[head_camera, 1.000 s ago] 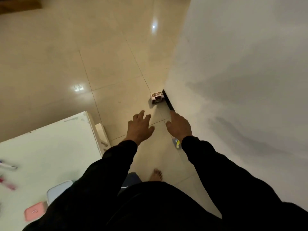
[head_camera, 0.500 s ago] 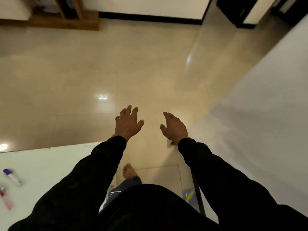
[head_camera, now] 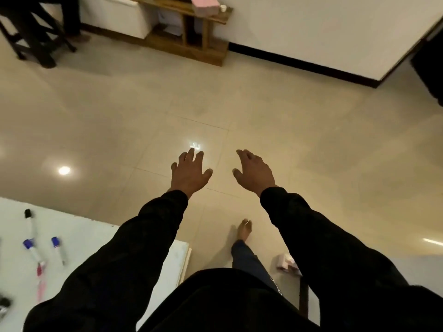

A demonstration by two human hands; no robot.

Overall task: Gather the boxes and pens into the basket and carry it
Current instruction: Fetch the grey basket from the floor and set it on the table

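Black sleeves, beige floor tiles, white table, blue-capped pens.

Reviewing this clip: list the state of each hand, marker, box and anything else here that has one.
Left hand: open, empty, fingers spread, held over the floor.
Right hand: open, empty, held over the floor.
Black-capped marker: capped, lying on the white table.
Two blue-capped markers: capped, lying on the table.
Pink marker: lying on the table, blurred.
Small box: on the floor, partly hidden by the right sleeve.
Basket: not in view.
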